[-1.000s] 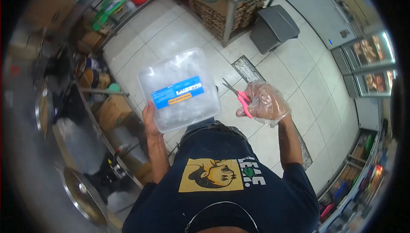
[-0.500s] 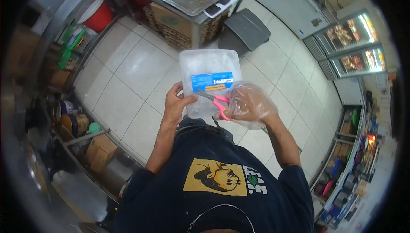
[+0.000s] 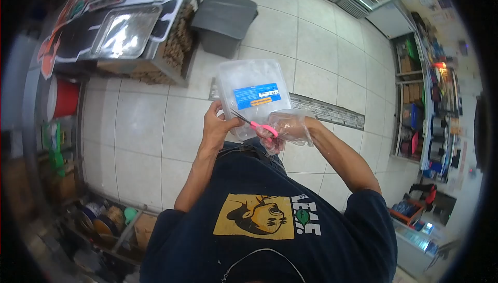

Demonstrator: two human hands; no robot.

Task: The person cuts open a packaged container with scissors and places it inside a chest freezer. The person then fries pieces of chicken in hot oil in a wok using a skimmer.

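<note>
A translucent plastic container (image 3: 251,71) with a blue label (image 3: 256,94) is held in front of my body. My left hand (image 3: 218,125) grips its near left edge, thumb on top and fingers underneath. Around my right hand (image 3: 282,128) is a clear plastic glove. That hand is closed on a pair of scissors with pink handles (image 3: 268,129). The dark scissor blades point left, across the container's near part, toward my left thumb. What is inside the container cannot be made out.
A metal tray (image 3: 127,31) lies on a table at the upper left. Beside that table stands a grey lidded bin (image 3: 223,23). A metal drain grate (image 3: 329,110) crosses the tiled floor. Shelves line the right side, and a red bucket (image 3: 65,97) is at the left.
My view has turned, so the table and bin now sit further left and the drain grate shows. The scissors and my right hand have shifted slightly left, and the blades look closer together.
</note>
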